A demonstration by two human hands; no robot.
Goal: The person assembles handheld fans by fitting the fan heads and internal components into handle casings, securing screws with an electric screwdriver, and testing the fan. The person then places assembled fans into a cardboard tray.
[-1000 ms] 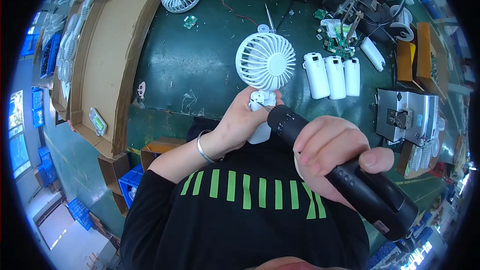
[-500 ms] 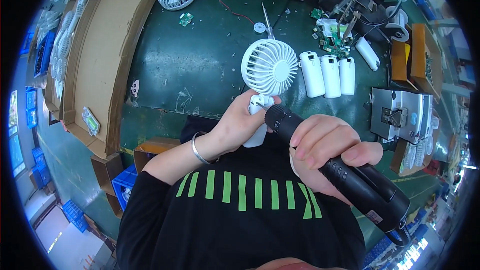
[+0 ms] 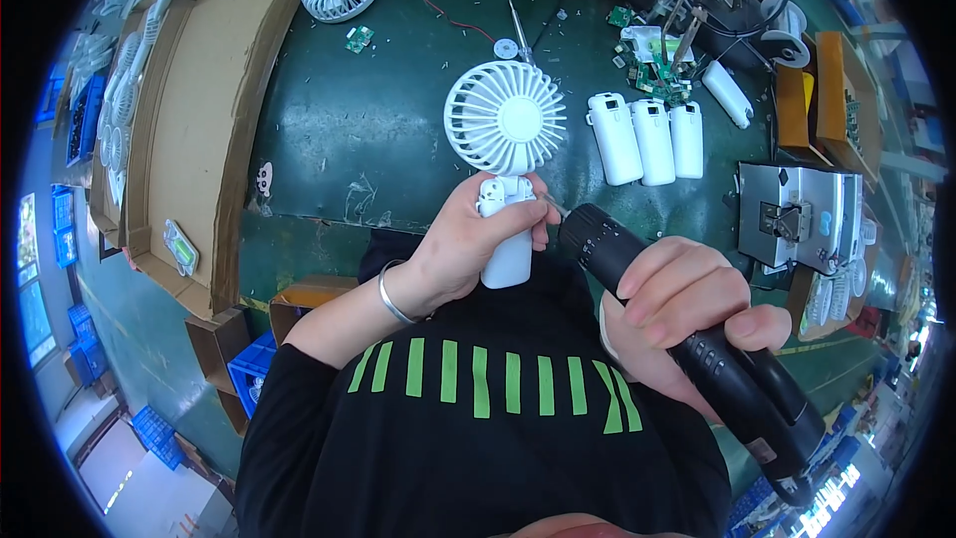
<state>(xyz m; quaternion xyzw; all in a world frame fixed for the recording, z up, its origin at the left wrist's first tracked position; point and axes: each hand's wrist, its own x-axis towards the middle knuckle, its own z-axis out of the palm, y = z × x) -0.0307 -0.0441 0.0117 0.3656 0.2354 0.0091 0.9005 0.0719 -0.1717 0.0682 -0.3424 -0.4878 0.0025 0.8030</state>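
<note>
One white fan [image 3: 513, 118] is sitting in the left hand [image 3: 453, 244] over the edge of the bench [image 3: 339, 159], fingers wrapping the handle [image 3: 508, 259] below the head, presumably for steadiness. One black screwdriver [image 3: 607, 247] is filling the closed right hand [image 3: 687, 294], tip pointing toward the left fingertips. Three white cases [image 3: 652, 144] are lying together, probably for easy reach.

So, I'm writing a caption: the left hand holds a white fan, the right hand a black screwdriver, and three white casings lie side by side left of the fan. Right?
Almost: the head view shows the three white casings right of the white fan. The left hand holds the fan, the right hand the black screwdriver.
</note>
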